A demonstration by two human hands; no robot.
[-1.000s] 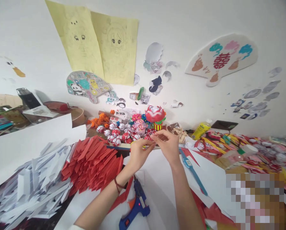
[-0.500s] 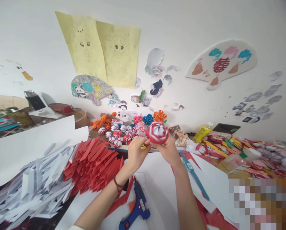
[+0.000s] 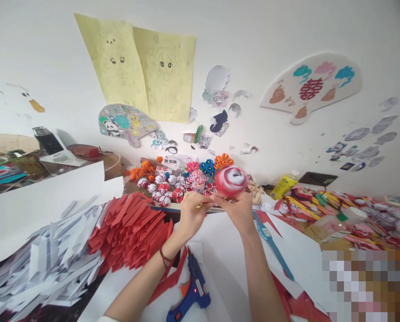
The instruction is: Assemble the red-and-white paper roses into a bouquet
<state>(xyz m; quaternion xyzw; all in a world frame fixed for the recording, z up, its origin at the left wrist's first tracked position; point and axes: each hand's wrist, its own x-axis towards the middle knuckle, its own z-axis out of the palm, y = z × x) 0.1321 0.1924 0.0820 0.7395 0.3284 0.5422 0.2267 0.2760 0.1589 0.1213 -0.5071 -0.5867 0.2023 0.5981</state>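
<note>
A round red and white paper flower (image 3: 231, 181), blurred, is held up in front of the wall. My right hand (image 3: 236, 210) is closed on it from below, its fingers pinched under the petals. Just to the left, my left hand (image 3: 192, 212) is closed in a pinch with its fingertips near those of my right hand; a small yellow bit and a strip of red show at its fingers, too small to make out. Below and between my forearms lies a blue glue gun (image 3: 195, 284) with a red light on, resting on white paper.
Folded red strips (image 3: 129, 230) and white strips (image 3: 48, 259) are heaped at the left. Finished paper flowers (image 3: 164, 188) stand at the back against the wall. At the right are a blue tool (image 3: 273, 246), a yellow bottle (image 3: 285, 184) and a clear bottle (image 3: 342, 223).
The flower has moved a little to the right, tilted and blurred. My right hand has shifted slightly right, and my left hand has barely moved.
</note>
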